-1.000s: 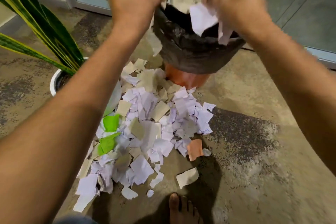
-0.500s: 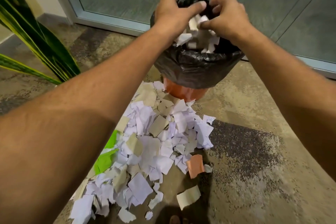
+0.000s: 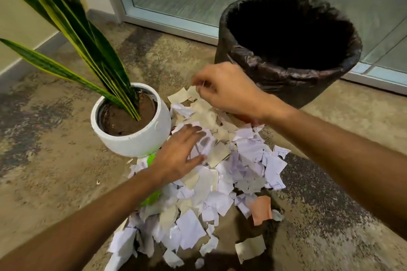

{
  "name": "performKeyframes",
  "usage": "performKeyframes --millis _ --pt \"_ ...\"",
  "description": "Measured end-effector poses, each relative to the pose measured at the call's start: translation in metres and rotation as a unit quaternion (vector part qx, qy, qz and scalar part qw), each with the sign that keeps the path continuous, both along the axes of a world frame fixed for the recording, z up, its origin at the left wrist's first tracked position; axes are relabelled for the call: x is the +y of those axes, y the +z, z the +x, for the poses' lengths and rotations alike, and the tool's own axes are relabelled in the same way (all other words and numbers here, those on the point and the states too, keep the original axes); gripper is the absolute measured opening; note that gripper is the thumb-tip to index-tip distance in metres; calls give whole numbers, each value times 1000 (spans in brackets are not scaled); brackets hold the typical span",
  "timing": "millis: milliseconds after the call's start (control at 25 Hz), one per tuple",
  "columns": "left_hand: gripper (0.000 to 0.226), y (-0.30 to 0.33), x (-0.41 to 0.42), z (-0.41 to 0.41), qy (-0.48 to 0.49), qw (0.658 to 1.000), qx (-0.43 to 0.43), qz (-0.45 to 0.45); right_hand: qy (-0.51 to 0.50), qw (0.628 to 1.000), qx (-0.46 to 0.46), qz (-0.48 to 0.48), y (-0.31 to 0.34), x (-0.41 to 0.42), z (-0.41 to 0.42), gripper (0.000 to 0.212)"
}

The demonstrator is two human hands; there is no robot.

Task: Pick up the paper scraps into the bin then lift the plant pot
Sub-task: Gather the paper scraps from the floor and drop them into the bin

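Rough concrete floor (image 3: 330,215) carries the paper scraps (image 3: 220,182), heaped between the plant pot (image 3: 141,138) and the bin (image 3: 288,50). From the head view, the left hand (image 3: 180,158) lies spread flat on them; the right hand (image 3: 224,90) pinches one beige piece. Better to scoop both hands together, I think, gathering bigger bunches.

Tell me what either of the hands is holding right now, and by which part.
Left hand lies flat, fingers spread, on the pile of torn white and beige paper scraps, gripping nothing. Right hand has curled fingertips at a beige scrap's top edge; blur hides any pinch.
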State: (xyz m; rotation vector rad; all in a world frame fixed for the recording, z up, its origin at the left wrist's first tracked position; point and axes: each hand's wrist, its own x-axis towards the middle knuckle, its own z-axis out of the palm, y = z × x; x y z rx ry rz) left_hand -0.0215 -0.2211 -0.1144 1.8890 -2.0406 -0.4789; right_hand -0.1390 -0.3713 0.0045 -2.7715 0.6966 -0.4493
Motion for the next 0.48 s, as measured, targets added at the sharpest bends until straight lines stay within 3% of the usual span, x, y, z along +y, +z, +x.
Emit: performKeyframes --millis 80,160,480 --pt "52 -18 23 12 -11 999 -43 6 -5 992 119 39 -41 -12 20 34" --pt "51 -27 39 26 -14 998 -63 24 -21 980 181 78 -76 -29 40 45" --pt "55 -49 92 68 -27 986 -130 97 -77 944 292 132 -174 -89 112 64"
